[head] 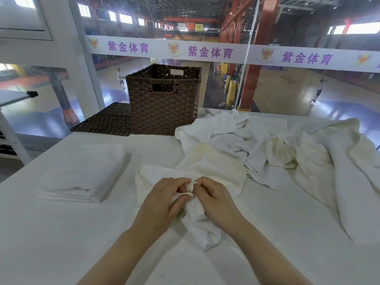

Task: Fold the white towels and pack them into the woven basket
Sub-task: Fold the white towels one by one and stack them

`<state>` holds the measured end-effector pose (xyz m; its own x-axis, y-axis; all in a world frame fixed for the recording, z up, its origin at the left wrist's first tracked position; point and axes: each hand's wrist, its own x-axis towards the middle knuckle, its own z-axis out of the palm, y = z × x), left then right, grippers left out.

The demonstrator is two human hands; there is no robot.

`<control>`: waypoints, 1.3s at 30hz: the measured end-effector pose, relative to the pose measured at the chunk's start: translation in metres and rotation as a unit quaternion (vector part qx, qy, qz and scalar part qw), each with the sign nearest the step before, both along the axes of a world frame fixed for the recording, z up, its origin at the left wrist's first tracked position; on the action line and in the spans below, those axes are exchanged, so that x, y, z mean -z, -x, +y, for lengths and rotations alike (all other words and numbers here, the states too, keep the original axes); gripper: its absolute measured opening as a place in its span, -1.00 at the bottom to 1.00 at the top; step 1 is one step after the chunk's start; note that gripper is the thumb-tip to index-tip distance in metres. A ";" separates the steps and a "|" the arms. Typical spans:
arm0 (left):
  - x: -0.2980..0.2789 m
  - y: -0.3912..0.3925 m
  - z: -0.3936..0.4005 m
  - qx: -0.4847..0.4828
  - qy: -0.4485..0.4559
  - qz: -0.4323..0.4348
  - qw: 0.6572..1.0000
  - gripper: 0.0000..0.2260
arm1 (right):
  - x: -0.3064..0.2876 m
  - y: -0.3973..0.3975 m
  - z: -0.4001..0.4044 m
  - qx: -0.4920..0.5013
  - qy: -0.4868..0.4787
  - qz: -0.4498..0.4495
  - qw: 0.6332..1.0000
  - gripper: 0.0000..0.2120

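A crumpled white towel [197, 169] lies on the white table in front of me. My left hand [162, 200] and my right hand [213, 200] sit side by side at its near edge, both pinching the same bunched corner between fingers and thumbs. A folded white towel [82, 173] rests flat to the left. Farther back stands the dark brown woven basket [162, 105], open at the top, its inside hidden from me. A heap of unfolded white towels [287, 145] covers the right side of the table.
The basket's flat woven lid [107, 120] lies to the left of the basket. The table's left edge [24, 169] runs diagonally, with a white shelf frame beyond it. Behind the table a glass wall overlooks a sports hall.
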<state>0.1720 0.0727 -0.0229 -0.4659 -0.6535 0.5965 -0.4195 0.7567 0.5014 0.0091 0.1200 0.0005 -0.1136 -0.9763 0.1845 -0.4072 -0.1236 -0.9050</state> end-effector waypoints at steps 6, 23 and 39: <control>0.011 -0.005 -0.007 -0.021 0.070 -0.037 0.997 -0.77 | -0.006 0.016 -0.019 -0.067 -0.105 -0.036 0.992 -0.66; -0.026 -0.041 -0.016 -0.048 0.107 -0.044 0.992 -0.84 | -0.037 0.015 -0.116 -0.092 -0.089 0.340 0.932 -0.86; -0.123 -0.062 -0.037 -0.097 -0.007 -0.038 0.995 -0.79 | -0.145 0.095 -0.074 0.208 -0.053 0.413 0.885 -0.72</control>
